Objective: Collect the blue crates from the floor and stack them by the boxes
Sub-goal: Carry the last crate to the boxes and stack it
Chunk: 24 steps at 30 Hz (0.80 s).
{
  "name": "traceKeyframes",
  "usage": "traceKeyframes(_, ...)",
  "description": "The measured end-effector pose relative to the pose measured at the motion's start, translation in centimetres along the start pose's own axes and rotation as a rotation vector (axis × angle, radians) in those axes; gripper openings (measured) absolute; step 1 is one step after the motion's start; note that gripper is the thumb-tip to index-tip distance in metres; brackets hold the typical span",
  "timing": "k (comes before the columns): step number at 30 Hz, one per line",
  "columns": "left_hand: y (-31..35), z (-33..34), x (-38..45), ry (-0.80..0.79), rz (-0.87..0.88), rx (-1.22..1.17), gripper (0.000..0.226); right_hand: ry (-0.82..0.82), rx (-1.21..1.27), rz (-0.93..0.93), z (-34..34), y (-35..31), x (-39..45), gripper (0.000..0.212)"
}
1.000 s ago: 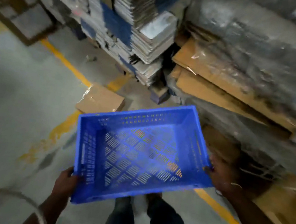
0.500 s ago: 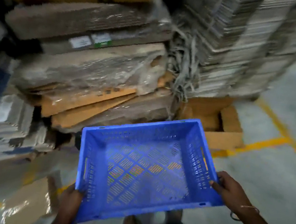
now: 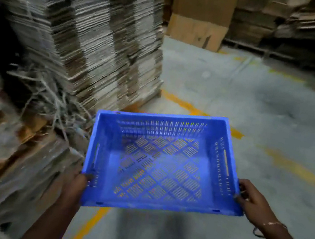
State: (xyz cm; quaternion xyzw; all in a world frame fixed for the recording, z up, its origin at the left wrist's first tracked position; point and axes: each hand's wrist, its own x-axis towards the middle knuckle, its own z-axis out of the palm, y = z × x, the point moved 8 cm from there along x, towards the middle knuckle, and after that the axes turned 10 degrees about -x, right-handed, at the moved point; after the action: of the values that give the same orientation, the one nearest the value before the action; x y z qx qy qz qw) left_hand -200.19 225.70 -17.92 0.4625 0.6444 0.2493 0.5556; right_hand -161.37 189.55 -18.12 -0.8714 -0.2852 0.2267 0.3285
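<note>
Two hands, left hand and right hand, grip one blue crate.

Blue crate showing diagonal slotted lattice base, vertical slots in walls. Grey floor carrying yellow painted lines. Brown flattened cardboard stacks showing layered striping, far left.

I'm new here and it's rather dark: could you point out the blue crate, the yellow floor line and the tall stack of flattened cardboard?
blue crate [image 3: 158,160]: head view, slotted bottom.
yellow floor line [image 3: 297,169]: head view, painted stripe right of the crate.
stack of flattened cardboard [image 3: 93,47]: head view, layered side.
</note>
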Motion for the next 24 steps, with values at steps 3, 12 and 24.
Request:
traceKeyframes(3,3.7,9.8,-0.4,-0.088,0.048,0.057,0.017,0.093,0.030,0.074,-7.5,4.8,0.5,0.048)
traceKeyframes(12,15.3,41.9,-1.8,-0.407,0.195,0.215,0.025,0.409,0.164,0.282,-24.0,17.5,4.2,0.041)
traceKeyframes(24,25.2,90.6,-5.2,-0.800,0.391,0.450,0.043,0.799,0.229,0.629,-46.0,36.0,12.5,0.024)
